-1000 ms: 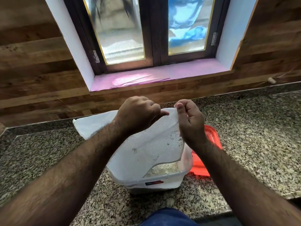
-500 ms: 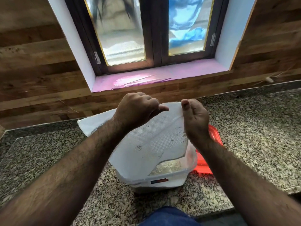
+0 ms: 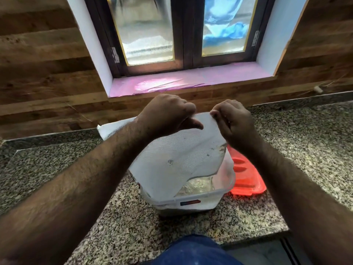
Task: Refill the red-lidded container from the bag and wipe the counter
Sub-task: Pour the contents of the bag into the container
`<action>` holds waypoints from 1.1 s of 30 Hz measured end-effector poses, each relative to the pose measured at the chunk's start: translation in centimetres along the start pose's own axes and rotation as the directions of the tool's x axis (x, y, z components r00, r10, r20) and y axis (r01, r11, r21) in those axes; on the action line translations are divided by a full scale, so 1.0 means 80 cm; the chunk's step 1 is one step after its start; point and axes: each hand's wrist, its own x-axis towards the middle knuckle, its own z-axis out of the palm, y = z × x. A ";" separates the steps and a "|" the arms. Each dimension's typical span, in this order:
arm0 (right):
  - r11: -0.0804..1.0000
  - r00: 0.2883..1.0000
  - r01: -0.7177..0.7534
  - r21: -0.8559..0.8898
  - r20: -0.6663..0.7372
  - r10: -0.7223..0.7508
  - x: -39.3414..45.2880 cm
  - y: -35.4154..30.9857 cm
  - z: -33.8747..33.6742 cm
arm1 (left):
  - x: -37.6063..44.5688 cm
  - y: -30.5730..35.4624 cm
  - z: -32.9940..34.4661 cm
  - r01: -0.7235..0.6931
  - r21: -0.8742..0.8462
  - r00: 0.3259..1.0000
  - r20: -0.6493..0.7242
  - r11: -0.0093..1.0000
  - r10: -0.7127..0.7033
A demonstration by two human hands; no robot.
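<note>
At the near edge of the speckled granite worktop point(image 3: 122, 226) a patch of blue clothing point(image 3: 193, 251) shows at the bottom of the view. Just beyond it, close to that edge, stands the clear plastic container point(image 3: 191, 202), uncovered, with pale granular contents in its bottom. The red lid point(image 3: 246, 178) lies flat on the worktop touching the container's right side. A white mesh-textured bag point(image 3: 172, 161) hangs with its lower end inside the container. The left hand point(image 3: 168, 113) has its fingers curled and pinches the bag's upper edge; the right hand point(image 3: 233, 121) pinches the same edge just beside it, fingers also curled. More white material point(image 3: 114, 129) lies behind the left forearm toward the worktop's back edge. Past that rises a wood-plank wall point(image 3: 42, 73), with a pink-lined sill point(image 3: 181, 81) and a dark-framed window point(image 3: 187, 35) of frosted glass.
</note>
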 end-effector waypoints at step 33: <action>0.988 0.961 0.058 -0.145 0.275 -0.016 0.009 -0.045 0.003 | -0.052 -0.043 -0.056 0.139 -0.074 0.982 0.141 0.988 -0.127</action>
